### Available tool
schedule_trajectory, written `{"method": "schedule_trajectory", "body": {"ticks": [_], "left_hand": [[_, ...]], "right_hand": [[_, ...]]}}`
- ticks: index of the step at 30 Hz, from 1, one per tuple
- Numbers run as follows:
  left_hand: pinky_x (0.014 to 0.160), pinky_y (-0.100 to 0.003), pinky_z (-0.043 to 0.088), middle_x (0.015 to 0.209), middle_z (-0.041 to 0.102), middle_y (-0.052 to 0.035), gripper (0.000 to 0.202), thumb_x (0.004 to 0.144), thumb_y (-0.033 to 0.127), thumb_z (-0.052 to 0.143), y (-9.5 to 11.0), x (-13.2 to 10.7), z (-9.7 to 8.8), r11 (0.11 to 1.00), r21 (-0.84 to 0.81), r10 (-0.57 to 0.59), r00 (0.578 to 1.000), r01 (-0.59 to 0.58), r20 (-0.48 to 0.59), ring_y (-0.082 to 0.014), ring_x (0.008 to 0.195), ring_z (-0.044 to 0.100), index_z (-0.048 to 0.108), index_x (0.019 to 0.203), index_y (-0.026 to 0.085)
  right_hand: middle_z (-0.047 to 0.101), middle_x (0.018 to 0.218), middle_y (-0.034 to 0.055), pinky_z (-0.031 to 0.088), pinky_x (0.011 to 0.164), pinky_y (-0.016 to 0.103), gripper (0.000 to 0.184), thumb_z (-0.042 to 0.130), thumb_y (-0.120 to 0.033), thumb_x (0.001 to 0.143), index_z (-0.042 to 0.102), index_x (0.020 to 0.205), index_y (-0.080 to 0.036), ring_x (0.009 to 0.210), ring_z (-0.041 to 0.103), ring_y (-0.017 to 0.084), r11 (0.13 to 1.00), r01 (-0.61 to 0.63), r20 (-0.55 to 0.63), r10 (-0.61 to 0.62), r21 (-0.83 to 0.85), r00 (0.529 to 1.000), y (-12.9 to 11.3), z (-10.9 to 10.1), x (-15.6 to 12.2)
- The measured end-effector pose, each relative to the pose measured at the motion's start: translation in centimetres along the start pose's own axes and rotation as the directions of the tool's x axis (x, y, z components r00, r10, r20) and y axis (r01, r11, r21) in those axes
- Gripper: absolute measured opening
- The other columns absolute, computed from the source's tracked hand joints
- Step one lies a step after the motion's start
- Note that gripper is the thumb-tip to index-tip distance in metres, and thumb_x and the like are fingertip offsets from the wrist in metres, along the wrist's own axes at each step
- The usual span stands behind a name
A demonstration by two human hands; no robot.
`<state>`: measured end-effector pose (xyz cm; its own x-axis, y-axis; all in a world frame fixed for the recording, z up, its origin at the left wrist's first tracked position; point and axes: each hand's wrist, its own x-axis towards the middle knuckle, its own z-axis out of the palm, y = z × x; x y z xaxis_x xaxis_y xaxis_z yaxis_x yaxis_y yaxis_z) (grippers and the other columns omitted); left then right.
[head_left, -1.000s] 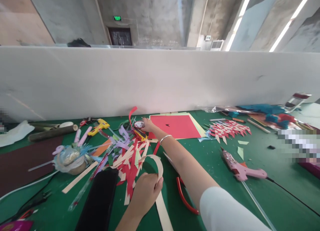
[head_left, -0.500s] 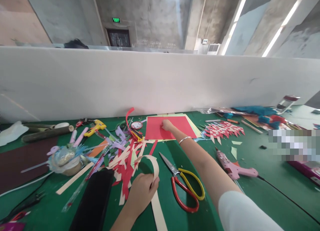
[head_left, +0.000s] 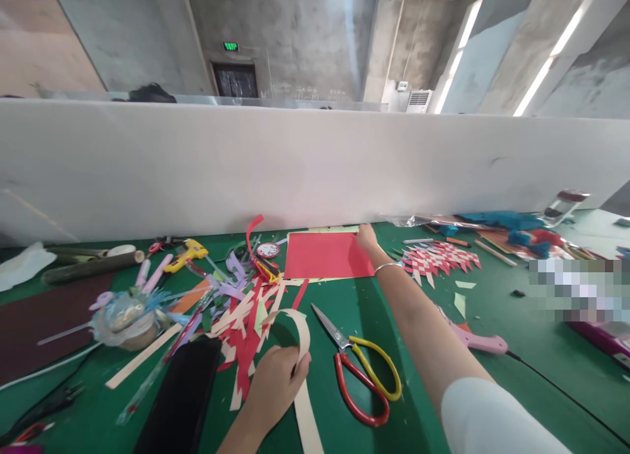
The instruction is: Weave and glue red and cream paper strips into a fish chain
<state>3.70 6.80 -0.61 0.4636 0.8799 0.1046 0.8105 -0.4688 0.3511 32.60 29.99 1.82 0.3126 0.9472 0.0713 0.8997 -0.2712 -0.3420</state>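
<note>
My left hand [head_left: 276,385] is closed on a cream paper strip [head_left: 308,418], whose upper end curls over above the fingers. Farther off, my right hand [head_left: 367,237], with a bracelet at the wrist, is closed at the far right corner of a red paper sheet [head_left: 322,256]; its fingertips are partly hidden. Pale yellow-green paper edges show beneath that sheet. Between my two arms lie scissors [head_left: 344,341] with one red and one yellow handle, blades parted slightly. Left of the sheet, red and cream paper scraps [head_left: 249,336] form a loose pile.
A black case [head_left: 180,395] lies near my left forearm. Beyond it are a yellow glue gun [head_left: 187,254] and a plastic-wrapped bundle [head_left: 126,319]. To the right are a woven red-and-white paper piece [head_left: 440,260] and a pink glue gun [head_left: 480,341] with its cord. A white partition [head_left: 315,168] bounds the table.
My right hand has moved right, from the middle of the red sheet to its far right corner. My left hand keeps its hold on the cream strip. The view has shifted slightly.
</note>
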Motion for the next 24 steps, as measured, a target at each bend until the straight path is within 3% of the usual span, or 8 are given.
{"method": "schedule_trajectory", "body": {"ticks": [3, 7, 15, 20, 24], "left_hand": [[0.055, -0.026, 0.033, 0.053, 0.052, -0.001, 0.041, 0.093, 0.033, 0.027, 0.0, 0.1, 0.0, 1.0, -0.007, -0.009, 1.0, 0.009, -0.01, -0.0159, 0.056, 0.053, 0.039, 0.056, 0.02], [0.055, -0.027, 0.032, 0.052, 0.053, -0.0015, 0.042, 0.093, 0.034, 0.027, -0.1, 0.1, 0.0, 1.0, -0.02, -0.009, 1.0, 0.009, 0.001, -0.0167, 0.056, 0.054, 0.04, 0.055, 0.02], [0.054, -0.027, 0.032, 0.054, 0.056, -0.0029, 0.042, 0.092, 0.034, 0.027, -0.1, 0.2, -0.2, 0.997, -0.07, -0.031, 1.0, 0.031, 0.002, -0.0168, 0.056, 0.055, 0.044, 0.056, 0.02], [0.053, -0.026, 0.032, 0.054, 0.057, -0.0029, 0.043, 0.092, 0.036, 0.027, 0.0, 0.1, -0.3, 0.996, -0.075, -0.038, 0.999, 0.038, -0.004, -0.0169, 0.055, 0.055, 0.048, 0.058, 0.019], [0.054, -0.026, 0.031, 0.055, 0.057, -0.0027, 0.043, 0.092, 0.035, 0.027, 0.0, 0.0, -0.3, 0.996, -0.076, -0.037, 0.999, 0.036, -0.002, -0.0169, 0.056, 0.055, 0.049, 0.059, 0.019]], "right_hand": [[0.054, 0.117, 0.0088, 0.049, 0.083, 0.04, 0.033, 0.052, -0.032, 0.088, 0.052, 0.117, -0.016, 0.099, 0.056, 0.019, 0.992, -0.117, -0.023, 0.116, -0.05, 0.993, 2.0, -0.4, 0.2], [0.055, 0.116, 0.0081, 0.049, 0.082, 0.04, 0.033, 0.052, -0.033, 0.088, 0.052, 0.116, -0.015, 0.098, 0.057, 0.019, 0.98, -0.174, 0.086, 0.182, -0.093, 0.98, 2.4, 0.7, -0.3], [0.054, 0.116, 0.0083, 0.049, 0.082, 0.041, 0.034, 0.052, -0.033, 0.087, 0.052, 0.116, -0.015, 0.099, 0.056, 0.02, 0.987, -0.145, 0.162, 0.155, -0.072, 0.975, 1.8, 1.5, -0.5], [0.055, 0.115, 0.0079, 0.05, 0.081, 0.039, 0.032, 0.051, -0.033, 0.088, 0.052, 0.115, -0.016, 0.097, 0.057, 0.019, 0.986, -0.169, 0.206, 0.164, 0.003, 0.965, 2.9, 0.8, -0.6], [0.056, 0.114, 0.0071, 0.05, 0.08, 0.039, 0.032, 0.052, -0.033, 0.088, 0.053, 0.114, -0.015, 0.096, 0.057, 0.019, 0.985, -0.164, 0.195, 0.152, 0.048, 0.969, 3.3, -1.0, 0.5]]}}
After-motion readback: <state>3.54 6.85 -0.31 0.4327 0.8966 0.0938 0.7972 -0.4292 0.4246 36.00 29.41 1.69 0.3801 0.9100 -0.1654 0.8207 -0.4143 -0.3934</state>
